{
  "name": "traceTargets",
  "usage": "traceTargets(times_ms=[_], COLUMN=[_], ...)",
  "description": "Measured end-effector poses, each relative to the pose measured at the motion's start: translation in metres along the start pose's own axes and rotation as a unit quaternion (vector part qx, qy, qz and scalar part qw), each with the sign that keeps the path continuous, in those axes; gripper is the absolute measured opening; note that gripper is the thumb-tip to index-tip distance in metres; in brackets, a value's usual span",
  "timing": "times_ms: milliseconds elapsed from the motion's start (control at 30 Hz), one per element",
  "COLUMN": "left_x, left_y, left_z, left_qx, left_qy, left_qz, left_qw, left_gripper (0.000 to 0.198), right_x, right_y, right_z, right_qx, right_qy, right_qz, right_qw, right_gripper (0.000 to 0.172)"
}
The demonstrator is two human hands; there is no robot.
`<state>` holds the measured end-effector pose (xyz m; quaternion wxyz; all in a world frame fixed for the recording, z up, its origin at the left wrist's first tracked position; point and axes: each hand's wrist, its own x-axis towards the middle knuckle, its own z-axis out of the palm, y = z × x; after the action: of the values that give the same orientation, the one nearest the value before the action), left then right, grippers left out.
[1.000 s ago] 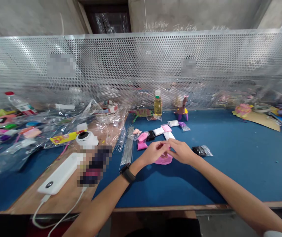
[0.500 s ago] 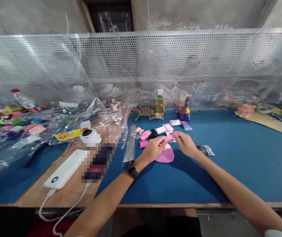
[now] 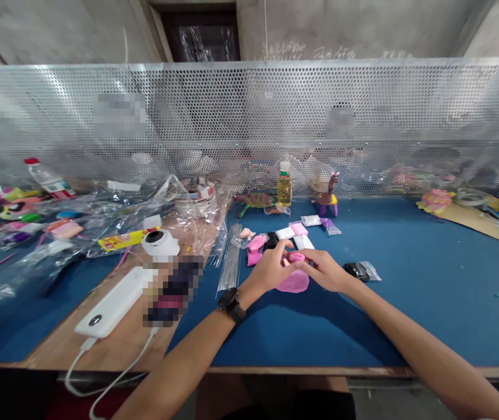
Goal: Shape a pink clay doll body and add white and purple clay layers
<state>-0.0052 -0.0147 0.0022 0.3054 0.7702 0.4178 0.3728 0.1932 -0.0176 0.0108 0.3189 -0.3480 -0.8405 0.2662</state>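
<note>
Between the fingertips of my left hand (image 3: 274,267) and my right hand (image 3: 326,270) is a small lump of pink modelling clay (image 3: 296,256). Both hands are closed on it, their fingers almost meeting. Below them a flat pinkish-purple piece (image 3: 293,283) lies on the blue table, partly covered by my fingers. Just behind the hands are small packets of clay: bright pink (image 3: 256,242), white (image 3: 302,242), pale pink (image 3: 298,228) and black, the last partly hidden by my left hand. A purple packet (image 3: 330,226) lies farther back.
Thin metal wires (image 3: 231,259) lie left of my hands. A bottle of yellow liquid (image 3: 284,185) and a clay animal figure (image 3: 330,195) stand before the perforated metal screen (image 3: 214,99). A black packet (image 3: 358,270) is at right. A white power bank (image 3: 112,303) lies at left.
The pink clay, stretched between my hands before, is now a more compact lump. My hands have come closer together, and my right hand has moved slightly down.
</note>
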Motion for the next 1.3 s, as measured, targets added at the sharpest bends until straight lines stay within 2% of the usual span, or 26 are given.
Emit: traceTargets(times_ms=[167, 333, 500, 600, 667, 800, 867, 1067, 1167, 1300], left_x=[0.002, 0.004, 0.006, 0.006, 0.005, 0.003, 0.002, 0.003, 0.002, -0.001], left_y=[0.01, 0.003, -0.007, -0.009, -0.01, -0.011, -0.012, -0.003, 0.002, 0.001], left_z=[0.002, 0.001, -0.002, -0.002, -0.002, -0.001, 0.0, 0.002, 0.003, 0.006], left_qx=[0.029, 0.01, 0.004, -0.049, -0.094, -0.14, -0.126, -0.036, -0.032, -0.031], left_qy=[-0.018, -0.012, -0.006, -0.022, -0.04, -0.056, -0.057, -0.03, -0.048, -0.051], left_qz=[0.045, 0.068, 0.063, 0.03, 0.007, -0.001, -0.008, -0.045, -0.013, 0.029], left_qw=[0.998, 0.998, 0.998, 0.998, 0.995, 0.989, 0.99, 0.998, 0.998, 0.998], left_gripper=[0.035, 0.034, 0.029, 0.029, 0.032, 0.036, 0.037, 0.051, 0.041, 0.044], right_x=[0.003, 0.007, 0.009, 0.008, 0.005, 0.001, 0.001, 0.002, 0.001, 0.0], right_y=[0.005, 0.018, 0.034, 0.03, 0.021, -0.001, -0.005, 0.01, 0.014, 0.009], right_z=[-0.002, -0.003, -0.006, -0.008, -0.008, -0.001, 0.004, 0.001, -0.001, 0.006], right_qx=[0.087, 0.127, 0.123, 0.106, 0.099, 0.117, 0.096, 0.069, 0.065, 0.058], right_qy=[0.035, 0.073, 0.12, 0.135, 0.127, 0.02, -0.003, 0.043, 0.069, 0.103], right_qz=[0.06, 0.069, 0.109, 0.132, 0.131, 0.095, 0.069, 0.096, 0.113, 0.103], right_qw=[0.994, 0.987, 0.979, 0.976, 0.978, 0.988, 0.993, 0.992, 0.989, 0.988], right_gripper=[0.051, 0.047, 0.047, 0.049, 0.048, 0.046, 0.043, 0.056, 0.057, 0.053])
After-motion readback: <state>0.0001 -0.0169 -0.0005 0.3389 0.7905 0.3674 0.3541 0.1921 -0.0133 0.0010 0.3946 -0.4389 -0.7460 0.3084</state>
